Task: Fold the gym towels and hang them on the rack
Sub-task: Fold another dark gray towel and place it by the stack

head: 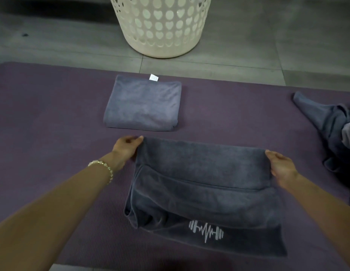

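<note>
Two hands, the left hand and right hand, pinch the far corners of a dark grey gym towel on the purple mat; beyond lies a folded grey towel, a crumpled grey towel at right.

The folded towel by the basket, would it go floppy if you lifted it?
The folded towel would probably sag and unfold, being soft layered cloth. Lying flat on the mat, it likely won't roll.

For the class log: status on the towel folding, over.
Left hand, right hand grip dark towel at far corners. Folded towel beyond. Crumpled towels right, apart.
</note>
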Demonstrator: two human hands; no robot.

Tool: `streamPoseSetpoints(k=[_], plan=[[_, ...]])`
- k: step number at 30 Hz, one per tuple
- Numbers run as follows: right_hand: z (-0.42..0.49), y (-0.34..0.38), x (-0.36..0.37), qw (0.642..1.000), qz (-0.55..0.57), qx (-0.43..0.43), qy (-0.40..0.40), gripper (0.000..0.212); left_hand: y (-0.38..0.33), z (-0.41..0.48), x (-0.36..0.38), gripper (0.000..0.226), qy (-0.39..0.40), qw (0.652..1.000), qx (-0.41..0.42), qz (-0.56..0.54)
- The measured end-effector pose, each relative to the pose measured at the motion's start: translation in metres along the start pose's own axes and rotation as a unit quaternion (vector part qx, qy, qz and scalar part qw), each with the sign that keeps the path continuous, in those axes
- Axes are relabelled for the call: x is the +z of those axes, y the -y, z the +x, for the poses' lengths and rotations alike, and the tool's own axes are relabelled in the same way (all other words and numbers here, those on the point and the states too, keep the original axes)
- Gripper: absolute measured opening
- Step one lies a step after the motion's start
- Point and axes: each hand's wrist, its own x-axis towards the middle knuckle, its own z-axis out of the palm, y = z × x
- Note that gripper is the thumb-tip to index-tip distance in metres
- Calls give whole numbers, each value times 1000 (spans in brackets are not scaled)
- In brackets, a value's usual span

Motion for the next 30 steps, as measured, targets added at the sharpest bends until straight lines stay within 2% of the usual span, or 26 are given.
streamPoseSetpoints(k=[2,3,4,6,7,9,10,12,15,17,18,20,23,25,27,30], plan=[[-7,0,1,990,-90,-102,-45,8,0,-5,-2,43,-73,989,88,95],[-12,0,0,977,-129,-157,-56,14,-1,-13,-3,40,-71,984,120,108],[-17,-1,-2,967,-148,-202,-39,16,-1,-23,-4,38,-38,982,138,122],[-26,-6,-7,953,-181,-236,58,14,3,-39,-2,45,66,972,122,190],[-31,-9,-11,943,-210,-222,129,12,5,-46,-3,49,112,960,99,237],[-42,-18,-17,907,-288,-174,254,10,9,-56,-4,50,160,935,66,308],[-46,-21,-20,888,-322,-162,285,13,11,-58,-4,48,169,930,58,320],[-50,-26,-27,876,-352,-154,292,21,11,-63,-7,42,197,933,42,298],[-46,-27,-39,864,-395,-136,282,32,14,-73,-13,29,240,950,17,199],[-42,-28,-49,840,-439,-134,290,31,16,-80,-18,22,239,961,28,137],[-42,-25,-54,831,-448,-136,299,29,16,-82,-20,26,234,966,37,104],[-43,-16,-63,852,-398,-113,322,25,16,-83,-25,34,222,973,45,52],[-44,1,-66,923,-214,-58,313,16,11,-74,-22,29,167,984,56,-8],[-39,7,-56,964,-114,-71,228,12,5,-64,-13,29,114,990,71,-52],[-30,7,-42,989,-37,-64,128,14,1,-56,-2,29,74,992,75,-64],[-21,-6,-26,998,3,6,70,16,6,-46,9,44,58,997,24,40]])
